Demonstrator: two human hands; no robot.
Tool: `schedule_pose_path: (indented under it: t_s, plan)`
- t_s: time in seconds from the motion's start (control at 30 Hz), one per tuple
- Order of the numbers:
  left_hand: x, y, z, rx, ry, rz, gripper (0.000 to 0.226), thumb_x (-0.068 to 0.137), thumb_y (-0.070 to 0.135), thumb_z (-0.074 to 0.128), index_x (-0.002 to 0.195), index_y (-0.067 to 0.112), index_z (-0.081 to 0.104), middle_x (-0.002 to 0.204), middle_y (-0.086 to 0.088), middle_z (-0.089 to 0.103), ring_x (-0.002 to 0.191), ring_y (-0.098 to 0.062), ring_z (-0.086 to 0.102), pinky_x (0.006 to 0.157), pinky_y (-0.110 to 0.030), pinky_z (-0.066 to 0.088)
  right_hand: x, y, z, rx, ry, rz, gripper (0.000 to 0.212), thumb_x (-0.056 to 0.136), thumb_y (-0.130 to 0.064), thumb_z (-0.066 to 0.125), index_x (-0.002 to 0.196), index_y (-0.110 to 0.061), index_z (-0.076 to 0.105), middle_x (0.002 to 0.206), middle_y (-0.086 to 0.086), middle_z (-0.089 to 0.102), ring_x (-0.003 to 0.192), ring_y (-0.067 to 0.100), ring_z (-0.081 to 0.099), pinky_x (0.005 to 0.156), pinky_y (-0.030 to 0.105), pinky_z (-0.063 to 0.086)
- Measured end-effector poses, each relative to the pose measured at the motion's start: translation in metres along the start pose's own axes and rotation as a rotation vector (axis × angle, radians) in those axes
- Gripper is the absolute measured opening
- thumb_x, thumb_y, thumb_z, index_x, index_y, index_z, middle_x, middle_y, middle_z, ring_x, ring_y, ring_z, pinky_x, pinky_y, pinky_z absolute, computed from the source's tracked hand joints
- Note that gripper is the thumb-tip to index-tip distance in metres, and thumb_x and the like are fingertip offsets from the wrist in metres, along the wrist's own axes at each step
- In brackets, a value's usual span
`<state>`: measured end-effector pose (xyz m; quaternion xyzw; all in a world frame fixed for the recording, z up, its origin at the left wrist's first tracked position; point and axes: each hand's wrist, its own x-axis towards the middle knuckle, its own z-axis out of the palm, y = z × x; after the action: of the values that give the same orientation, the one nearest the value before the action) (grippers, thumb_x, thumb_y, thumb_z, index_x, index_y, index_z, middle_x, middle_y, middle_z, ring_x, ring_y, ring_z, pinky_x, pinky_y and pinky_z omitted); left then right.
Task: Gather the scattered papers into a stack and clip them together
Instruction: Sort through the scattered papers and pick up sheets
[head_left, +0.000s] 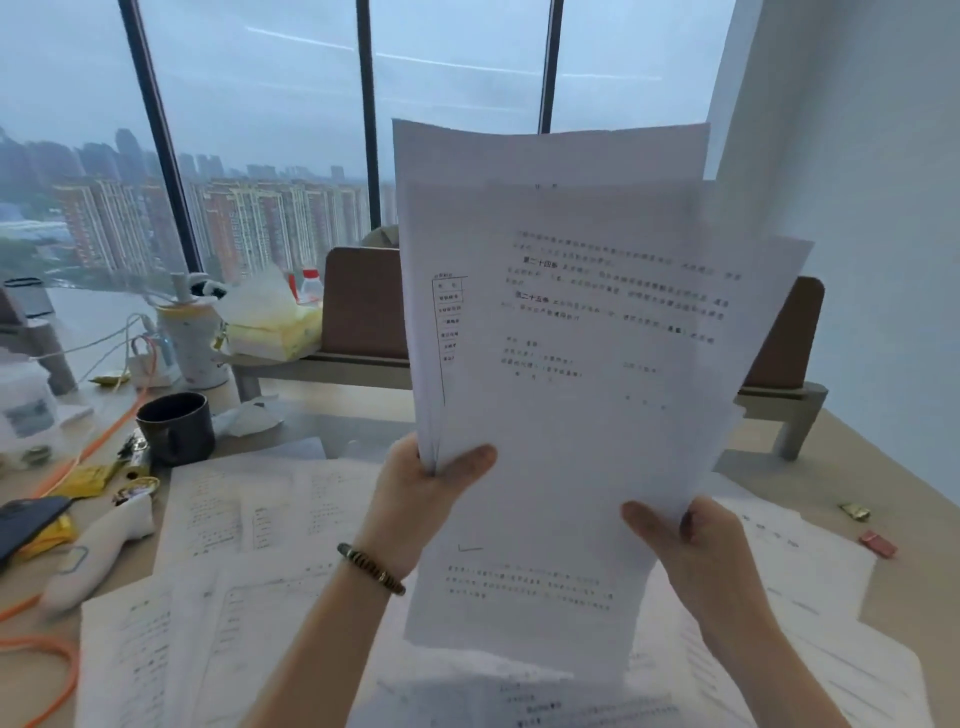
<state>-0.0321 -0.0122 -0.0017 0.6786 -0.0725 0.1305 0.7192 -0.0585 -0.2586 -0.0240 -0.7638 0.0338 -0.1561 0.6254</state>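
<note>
I hold a loose bundle of papers (582, 332) upright in the air above the counter (810, 467), its sheets fanned and not aligned. My left hand (421, 493) has its grip closed on the lower left edge, thumb on the front sheet. My right hand (691, 540) pinches the lower right corner in the same way. More papers (249, 519) lie scattered flat on the counter under my arms. A dark mug (179, 426) stands to the left, near an orange cable (47, 649).
</note>
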Motion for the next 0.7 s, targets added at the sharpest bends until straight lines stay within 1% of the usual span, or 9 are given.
schedule_pose_path:
  t_s: [0.13,0.2,0.27,0.33,0.37,0.47,0.53,0.6,0.7]
  plan:
    - [0.002,0.026,-0.002,-0.003,0.031,0.088,0.008,0.082,0.010,0.074,0.091,0.011,0.073,0.086,-0.004,0.078,0.082,-0.024,0.074,0.071,-0.039,0.062,0.006,-0.026,0.000,-0.008,-0.030,-0.087,0.008,0.090,-0.012,0.071,0.083,-0.013,0.070,0.082,-0.004,0.076,0.080,0.019,0.072,0.064,0.029,0.054]
    - [-0.001,0.029,-0.004,-0.023,0.021,0.100,0.012,0.082,0.011,0.074,0.094,0.011,0.074,0.089,-0.004,0.079,0.085,-0.023,0.074,0.073,-0.038,0.061,0.007,-0.031,0.000,0.007,-0.059,-0.107,0.003,0.091,-0.019,0.071,0.094,-0.018,0.071,0.087,-0.006,0.078,0.085,0.019,0.073,0.073,0.035,0.059]
    - [-0.007,0.025,-0.007,-0.050,-0.005,0.081,0.021,0.079,0.017,0.079,0.098,0.009,0.075,0.098,-0.010,0.078,0.093,-0.030,0.073,0.081,-0.046,0.060,0.005,-0.033,0.002,0.074,-0.083,-0.139,0.022,0.091,-0.024,0.070,0.112,-0.028,0.066,0.101,-0.013,0.076,0.093,0.012,0.073,0.079,0.036,0.060]
    - [-0.015,0.017,-0.009,-0.042,-0.039,0.041,0.033,0.072,0.029,0.081,0.099,0.010,0.076,0.102,-0.013,0.077,0.099,-0.034,0.071,0.086,-0.051,0.058,0.000,-0.033,0.004,0.153,-0.100,-0.166,0.032,0.092,-0.022,0.069,0.120,-0.036,0.061,0.109,-0.016,0.073,0.099,0.007,0.070,0.082,0.035,0.059]
    - [-0.018,0.012,-0.010,-0.027,-0.056,0.020,0.035,0.071,0.032,0.079,0.099,0.012,0.077,0.103,-0.011,0.077,0.100,-0.033,0.071,0.086,-0.048,0.058,-0.002,-0.033,0.006,0.181,-0.101,-0.170,0.035,0.091,-0.022,0.070,0.121,-0.037,0.060,0.112,-0.014,0.072,0.103,0.009,0.069,0.085,0.038,0.058]
    - [-0.027,-0.001,-0.012,-0.013,-0.075,-0.048,0.031,0.073,0.025,0.076,0.102,0.015,0.076,0.104,-0.005,0.078,0.101,-0.027,0.072,0.085,-0.038,0.059,-0.006,-0.030,0.012,0.202,-0.084,-0.197,0.040,0.089,-0.026,0.072,0.126,-0.032,0.059,0.120,-0.004,0.070,0.113,0.018,0.067,0.094,0.051,0.056]
    - [-0.030,-0.007,-0.013,-0.012,-0.060,-0.082,0.036,0.070,0.026,0.079,0.104,0.017,0.076,0.106,-0.004,0.077,0.103,-0.025,0.072,0.090,-0.041,0.057,-0.006,-0.026,0.015,0.192,-0.091,-0.213,0.040,0.089,-0.025,0.073,0.126,-0.032,0.059,0.118,-0.006,0.071,0.111,0.019,0.067,0.093,0.054,0.056]
    - [-0.031,-0.009,-0.013,0.012,-0.035,-0.081,0.038,0.069,0.029,0.083,0.104,0.018,0.076,0.106,-0.003,0.077,0.102,-0.024,0.072,0.093,-0.047,0.056,-0.003,-0.024,0.020,0.173,-0.097,-0.223,0.036,0.090,-0.021,0.073,0.119,-0.036,0.058,0.110,-0.011,0.072,0.105,0.017,0.069,0.087,0.050,0.059]
    - [-0.023,-0.009,-0.012,0.020,0.060,-0.070,0.016,0.079,0.012,0.079,0.092,0.020,0.079,0.099,-0.002,0.079,0.095,-0.023,0.074,0.089,-0.048,0.057,-0.001,-0.030,0.024,0.168,-0.098,-0.259,0.035,0.089,-0.017,0.073,0.111,-0.038,0.054,0.101,-0.019,0.070,0.096,0.009,0.070,0.077,0.037,0.061]
